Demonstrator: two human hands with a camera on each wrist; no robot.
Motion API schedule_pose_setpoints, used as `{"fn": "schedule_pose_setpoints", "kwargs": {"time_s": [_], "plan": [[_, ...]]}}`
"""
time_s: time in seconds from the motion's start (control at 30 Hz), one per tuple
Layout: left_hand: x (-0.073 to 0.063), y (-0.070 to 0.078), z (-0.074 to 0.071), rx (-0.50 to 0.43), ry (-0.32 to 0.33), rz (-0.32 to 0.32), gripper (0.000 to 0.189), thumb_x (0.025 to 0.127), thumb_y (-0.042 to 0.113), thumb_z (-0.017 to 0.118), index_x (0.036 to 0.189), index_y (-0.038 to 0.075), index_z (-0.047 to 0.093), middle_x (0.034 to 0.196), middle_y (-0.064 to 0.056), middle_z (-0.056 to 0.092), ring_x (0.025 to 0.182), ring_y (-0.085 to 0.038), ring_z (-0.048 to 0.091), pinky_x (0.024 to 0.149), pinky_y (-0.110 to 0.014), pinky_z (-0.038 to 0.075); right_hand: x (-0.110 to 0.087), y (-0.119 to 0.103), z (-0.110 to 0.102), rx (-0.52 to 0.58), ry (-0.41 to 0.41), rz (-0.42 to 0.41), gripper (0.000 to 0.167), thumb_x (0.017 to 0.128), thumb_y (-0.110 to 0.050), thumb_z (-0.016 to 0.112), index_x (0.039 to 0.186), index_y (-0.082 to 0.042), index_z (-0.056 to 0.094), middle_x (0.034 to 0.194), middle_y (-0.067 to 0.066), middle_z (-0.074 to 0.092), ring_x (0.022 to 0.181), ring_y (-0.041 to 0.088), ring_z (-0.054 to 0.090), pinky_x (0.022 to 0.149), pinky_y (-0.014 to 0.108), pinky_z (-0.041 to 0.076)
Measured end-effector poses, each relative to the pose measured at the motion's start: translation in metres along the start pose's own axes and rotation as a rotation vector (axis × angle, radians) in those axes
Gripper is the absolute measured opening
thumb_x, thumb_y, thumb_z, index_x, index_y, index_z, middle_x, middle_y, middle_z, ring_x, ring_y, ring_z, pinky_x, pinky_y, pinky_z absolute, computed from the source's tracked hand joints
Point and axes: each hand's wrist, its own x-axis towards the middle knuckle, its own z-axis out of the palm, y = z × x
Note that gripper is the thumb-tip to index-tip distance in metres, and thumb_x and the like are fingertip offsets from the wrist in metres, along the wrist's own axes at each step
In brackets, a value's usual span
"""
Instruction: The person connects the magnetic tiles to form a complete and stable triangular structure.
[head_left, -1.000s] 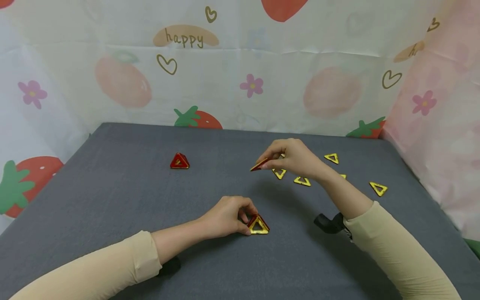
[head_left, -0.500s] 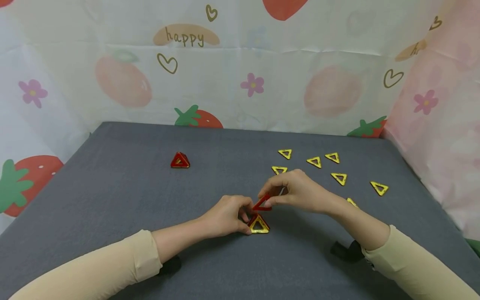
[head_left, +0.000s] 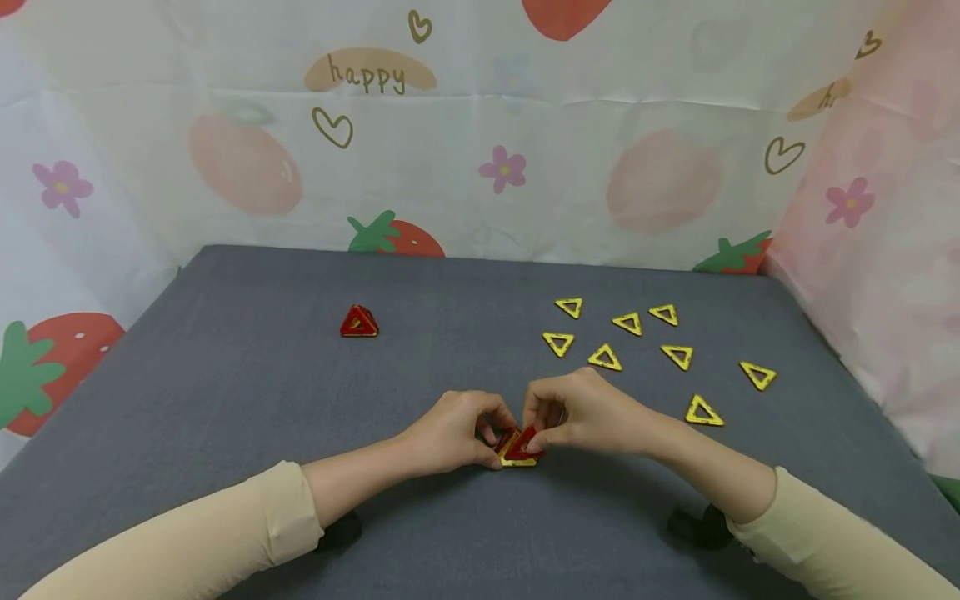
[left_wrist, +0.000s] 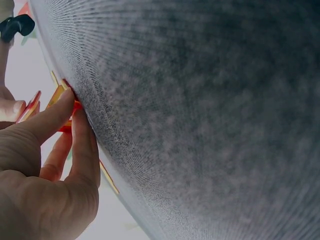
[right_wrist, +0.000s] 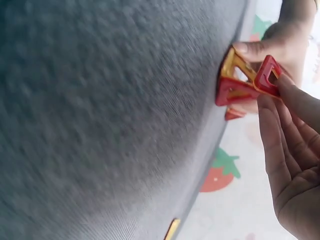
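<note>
1. The left hand (head_left: 453, 429) is pinched on a little pyramid (right_wrist: 235, 90) made of triangles. Its thumb and fingers hold it from the left side.
2. The little pyramid sits on the gray counter (head_left: 225, 417), in front of the person, between the two hands. One side of it is yellow and one is red.
3. The right hand (head_left: 588, 412) pinches a red triangle (right_wrist: 268, 75) with a hole in the middle. The thumb is on one side of it and fingers are on the other.
4. The red triangle is tilted and right by the top of the little pyramid. I cannot tell if they touch.
5. A red pyramid (head_left: 360, 322) stands farther back on the left, well apart from both hands.
6. Eight yellow triangles (head_left: 703, 422) lie flat on the counter. They are spread out on the right side, behind and beside the right hand. Each one has a hole in it.
7. The person has pale yellow sleeves (head_left: 187, 525).
8. Behind the counter hangs a cloth (head_left: 450, 167) with strawberries, flowers, hearts and the word "happy" on it.
</note>
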Motion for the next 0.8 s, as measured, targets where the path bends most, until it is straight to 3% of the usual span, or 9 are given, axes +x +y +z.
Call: {"fn": "schedule_pose_setpoints", "kwargs": {"time_s": [0.5, 0.8], "plan": [[-0.001, 0.003, 0.000, 0.008, 0.004, -0.001, 0.034, 0.073, 0.001, 0.085, 0.103, 0.006, 0.070, 0.102, -0.009, 0.072, 0.080, -0.011, 0.067, 0.067, -0.015, 0.053, 0.003, -0.002, 0.015, -0.016, -0.026, 0.027, 0.017, 0.080, -0.018, 0.083, 0.084, -0.019, 0.066, 0.075, -0.006, 0.072, 0.064, -0.004, 0.063, 0.060, 0.019, 0.054], [-0.002, 0.000, -0.002, 0.014, 0.001, 0.014, 0.035, 0.073, 0.000, 0.084, 0.105, 0.004, 0.070, 0.083, -0.005, 0.068, 0.071, -0.003, 0.060, 0.065, -0.015, 0.051, 0.005, -0.003, 0.017, -0.054, -0.012, 0.029, 0.018, 0.079, -0.017, 0.083, 0.084, -0.019, 0.065, 0.075, -0.007, 0.071, 0.064, -0.005, 0.062, 0.059, 0.017, 0.053]]}}
